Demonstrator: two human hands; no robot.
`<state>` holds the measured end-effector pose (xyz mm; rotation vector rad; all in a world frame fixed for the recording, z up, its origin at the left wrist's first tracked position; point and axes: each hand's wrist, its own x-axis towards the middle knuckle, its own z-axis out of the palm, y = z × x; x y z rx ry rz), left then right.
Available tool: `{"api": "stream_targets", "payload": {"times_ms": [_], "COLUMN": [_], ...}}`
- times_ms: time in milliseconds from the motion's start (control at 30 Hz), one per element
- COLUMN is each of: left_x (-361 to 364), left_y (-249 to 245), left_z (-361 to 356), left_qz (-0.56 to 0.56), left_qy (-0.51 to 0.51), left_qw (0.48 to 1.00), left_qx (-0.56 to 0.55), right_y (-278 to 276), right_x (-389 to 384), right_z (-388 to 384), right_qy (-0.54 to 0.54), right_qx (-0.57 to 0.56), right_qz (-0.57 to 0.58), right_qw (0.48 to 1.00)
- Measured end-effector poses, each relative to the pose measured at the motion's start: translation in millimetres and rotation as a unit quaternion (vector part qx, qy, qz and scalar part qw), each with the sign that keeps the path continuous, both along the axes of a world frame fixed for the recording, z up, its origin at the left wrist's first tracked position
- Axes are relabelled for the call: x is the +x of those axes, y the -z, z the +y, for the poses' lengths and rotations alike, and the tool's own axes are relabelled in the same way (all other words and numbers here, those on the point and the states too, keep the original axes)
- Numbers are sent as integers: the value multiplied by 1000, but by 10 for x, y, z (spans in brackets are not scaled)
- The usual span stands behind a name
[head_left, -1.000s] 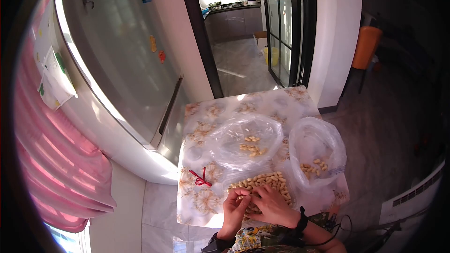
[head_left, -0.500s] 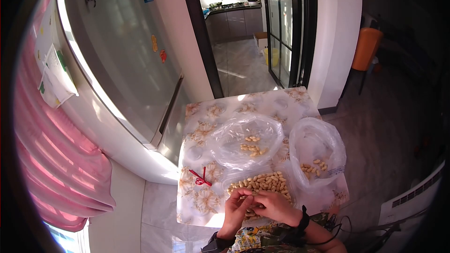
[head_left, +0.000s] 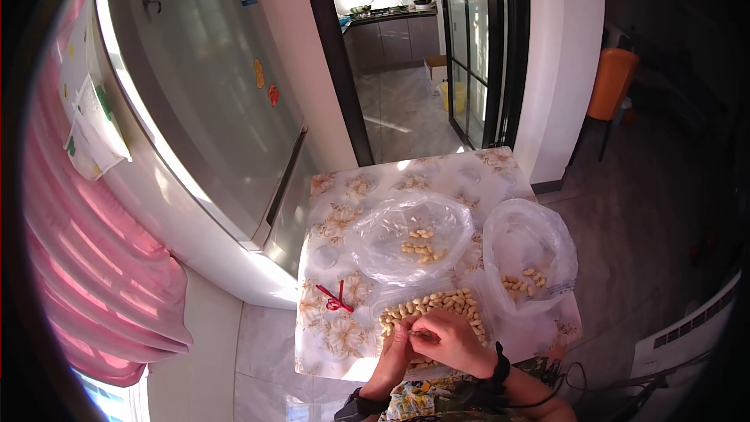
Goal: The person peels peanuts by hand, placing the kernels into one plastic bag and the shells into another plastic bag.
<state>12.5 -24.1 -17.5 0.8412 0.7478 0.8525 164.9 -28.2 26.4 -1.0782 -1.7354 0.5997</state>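
Observation:
Over a clear plastic container (head_left: 373, 305) filled with unshelled peanuts (head_left: 461, 303), my two hands meet fingertip to fingertip. My left hand (head_left: 397, 353) is closed, its thumb raised and pressed toward the other hand. My right hand (head_left: 453, 339) is pinched and bent in over the left fingertips. Between them is something small and brownish that looks like a peanut, mostly covered by the fingers. Just beyond the container lies an open clear plastic bag (head_left: 367, 246) with a few peanuts (head_left: 422, 252) in it. A second open bag (head_left: 494, 242), at the right, holds several peanuts (head_left: 522, 283).
A red ribbon tie (head_left: 336, 297) lies on the left of the flowered tablecloth (head_left: 344, 336). The fridge (head_left: 211, 109) stands left of the table, near a pink curtain (head_left: 109, 281). A glass-panelled door (head_left: 473, 55) opens to a kitchen; an orange chair (head_left: 612, 82) is at the right.
My right hand has turned inward and closed over the left fingertips, and my left hand's fingers have folded lower with the thumb up. The bags and ribbon stay in place.

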Motion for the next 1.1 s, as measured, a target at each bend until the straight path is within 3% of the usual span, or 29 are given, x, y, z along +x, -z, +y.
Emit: {"api": "stream_targets", "payload": {"times_ms": [200,433,600,800,1000,1100], "left_x": [-17,-12,-22,25,2,-12], "left_y": [84,130,-60,-82,-124,-102], "left_z": [21,33,36,16,10,15], "left_qz": [8,-27,51,15,66,38], "left_qy": [-9,-11,40,23,31,31], "left_qw": [1000,1000,998,998,996,999], "left_qx": [-16,-5,14,63,53,22], "right_y": [109,153,198,223,231,244], "right_x": [-16,30,-3,-25,-8,-10], "right_z": [2,-83,-162,-186,-180,-172], "right_qy": [-51,-48,-24,-76,-119,-115], "right_qx": [13,15,6,0,4,18], "right_qz": [-59,-10,0,16,31,30], "right_qw": [997,999,1000,997,992,993]}}
